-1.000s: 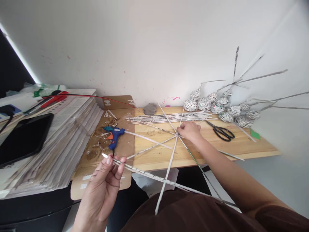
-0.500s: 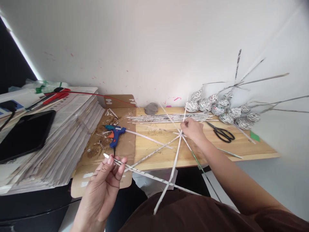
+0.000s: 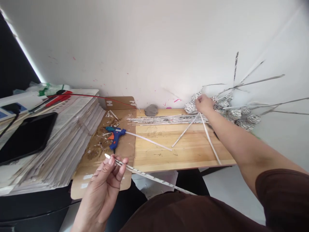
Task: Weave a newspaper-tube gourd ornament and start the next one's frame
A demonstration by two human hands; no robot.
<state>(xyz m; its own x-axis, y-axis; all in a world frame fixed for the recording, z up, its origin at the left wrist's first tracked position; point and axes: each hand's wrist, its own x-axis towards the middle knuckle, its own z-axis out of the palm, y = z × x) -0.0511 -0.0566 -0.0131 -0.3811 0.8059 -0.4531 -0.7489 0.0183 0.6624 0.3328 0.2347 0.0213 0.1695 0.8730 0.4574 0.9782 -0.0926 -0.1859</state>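
Note:
My left hand point(image 3: 103, 183) is closed on a thin rolled-paper stick point(image 3: 159, 181), whose pale tip pokes out past the thumb. Far out over the back of the board, my right hand point(image 3: 205, 103) grips the hub of a star of paper sticks point(image 3: 210, 139). Two of its arms splay down toward the front edge; the hub itself is hidden by the fingers. Just behind that hand sit small woven paper shapes point(image 3: 190, 107), some with long sticks rising from them. A bundle of paper sticks point(image 3: 166, 119) lies on the wooden board point(image 3: 154, 158).
On stained cardboard point(image 3: 125, 141) rests a blue glue gun point(image 3: 116, 138) with a long glue stick. A tall newspaper stack point(image 3: 82, 138) carrying a phone point(image 3: 29, 137) fills the left. A grey lump point(image 3: 151, 110) sits by the wall. Scissors point(image 3: 213, 131) are mostly behind my right arm.
My right hand has carried the star of paper sticks away from my body, back and right toward the woven shapes. My left hand keeps its stick almost in place.

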